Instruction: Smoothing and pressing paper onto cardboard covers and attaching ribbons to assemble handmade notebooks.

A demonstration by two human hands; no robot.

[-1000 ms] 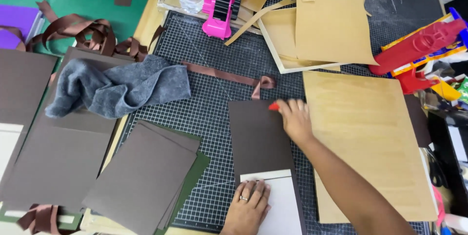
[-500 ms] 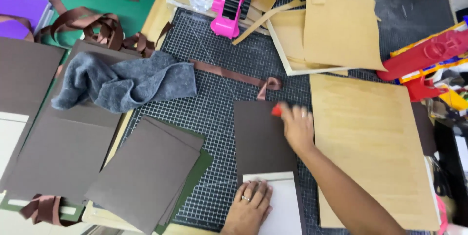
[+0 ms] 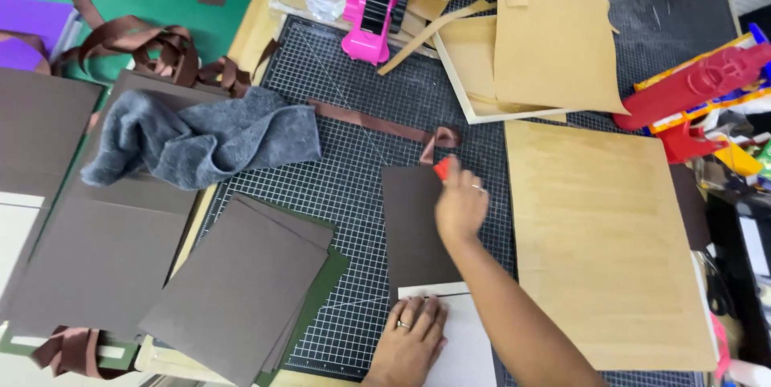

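Since half a second ago the right hand [image 3: 459, 204] has slid up the brown sheet [image 3: 414, 226] toward its top right corner; the left hand [image 3: 408, 337] stayed put. I read the right fingers as closed around a small red tool [image 3: 442, 168], pressed at the sheet's upper edge. Left hand lies flat and open, palm down on the white panel [image 3: 458, 339] below, gripping nothing. The sheet lies on the gridded cutting mat [image 3: 337, 186], just left of the wooden board [image 3: 602, 234]. Risk, as I judge it: the loose brown ribbon [image 3: 377, 124] ends right at that corner and could get caught under the tool; pressure near the edge could skew the sheet, since only the lower end is pinned
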